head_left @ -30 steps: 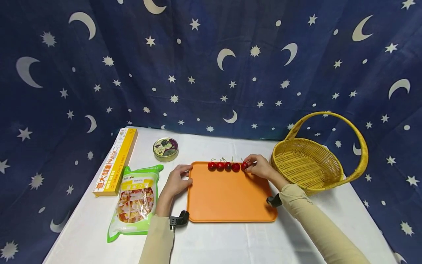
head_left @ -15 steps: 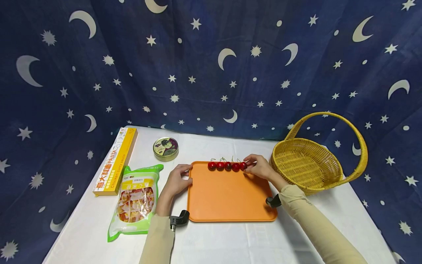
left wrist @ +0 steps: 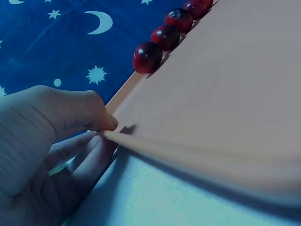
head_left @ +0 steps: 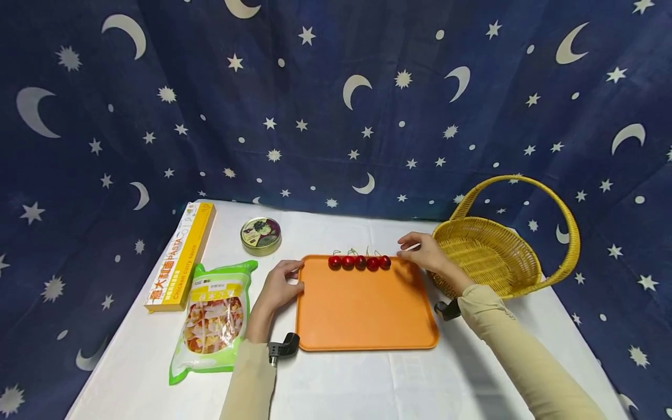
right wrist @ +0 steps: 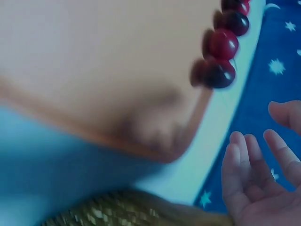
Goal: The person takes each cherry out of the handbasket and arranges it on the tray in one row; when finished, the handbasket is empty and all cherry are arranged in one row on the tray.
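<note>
Now, left hand (head_left: 278,287) on tray (head_left: 366,315)

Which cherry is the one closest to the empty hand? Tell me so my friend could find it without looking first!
Find the flat orange plastic tray in the middle of the white table. Along its far edge sits a row of five small red cherries. Pick the cherry at the end nearest the yellow wicker basket, the rightmost red cherry; it alone has a neighbour on only one side and the open right hand just beyond it.

Left hand (head_left: 276,287) grips tray (head_left: 362,315); right hand (head_left: 426,252) beside cherries (head_left: 359,262).
</note>
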Demonstrator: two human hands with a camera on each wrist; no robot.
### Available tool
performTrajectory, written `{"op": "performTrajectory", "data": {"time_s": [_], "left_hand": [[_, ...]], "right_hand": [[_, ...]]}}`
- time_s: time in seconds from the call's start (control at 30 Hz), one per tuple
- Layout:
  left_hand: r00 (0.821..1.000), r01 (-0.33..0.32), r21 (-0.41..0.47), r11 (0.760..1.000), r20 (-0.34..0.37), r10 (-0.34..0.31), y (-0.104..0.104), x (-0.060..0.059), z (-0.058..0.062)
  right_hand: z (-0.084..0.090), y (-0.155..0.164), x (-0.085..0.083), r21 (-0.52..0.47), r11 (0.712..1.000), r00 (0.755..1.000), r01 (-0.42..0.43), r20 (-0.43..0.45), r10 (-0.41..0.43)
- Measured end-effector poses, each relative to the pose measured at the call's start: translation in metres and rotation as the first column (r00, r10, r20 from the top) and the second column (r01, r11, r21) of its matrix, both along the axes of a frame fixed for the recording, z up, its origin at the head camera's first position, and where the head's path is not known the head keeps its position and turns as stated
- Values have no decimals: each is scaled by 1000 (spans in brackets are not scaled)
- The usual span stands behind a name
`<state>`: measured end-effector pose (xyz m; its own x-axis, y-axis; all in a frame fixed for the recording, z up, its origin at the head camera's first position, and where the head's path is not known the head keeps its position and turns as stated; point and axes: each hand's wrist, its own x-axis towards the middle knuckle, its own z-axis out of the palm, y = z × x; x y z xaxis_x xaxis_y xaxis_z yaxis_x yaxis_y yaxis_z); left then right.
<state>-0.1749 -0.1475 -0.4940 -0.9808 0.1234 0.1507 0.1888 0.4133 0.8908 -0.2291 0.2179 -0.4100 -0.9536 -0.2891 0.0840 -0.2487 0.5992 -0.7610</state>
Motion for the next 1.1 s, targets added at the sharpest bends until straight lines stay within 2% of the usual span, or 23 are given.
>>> {"op": "performTrajectory", "data": {"time_s": [0.13,0.33,0.43,0.5,0.67,0.83,0.97,1.1], "left_hand": [[1000,-6,-6,1000,2,6,-2,0,-1],[1000,-3,3,1000,-2,3,-2,-2,1],[1000,1,3,1000,7,-1,-3,-2,1],[1000,0,1,1000,10,0,-3,-2,1],[1000,-9,-1,1000,12,9,-3,-2,-1],[1000,-5,19,1000,9,5,-2,-1,-3],[1000,-3,22,1000,5,3,0,0,-3],[1000,1,19,1000,4,-1,1,0,-2]], "right_hand": [[16,11,0,-29,999,998,31,49,-29],[34,39,3,-37,991,989,126,89,-122],[38,58,5,-30,987,977,158,151,-152],[39,71,7,-14,989,968,145,208,-139],[35,100,8,24,999,918,30,394,-37],[30,117,10,28,998,838,-57,544,33],[26,122,13,47,993,788,-104,614,53],[23,125,14,62,989,765,-131,642,60]]}}
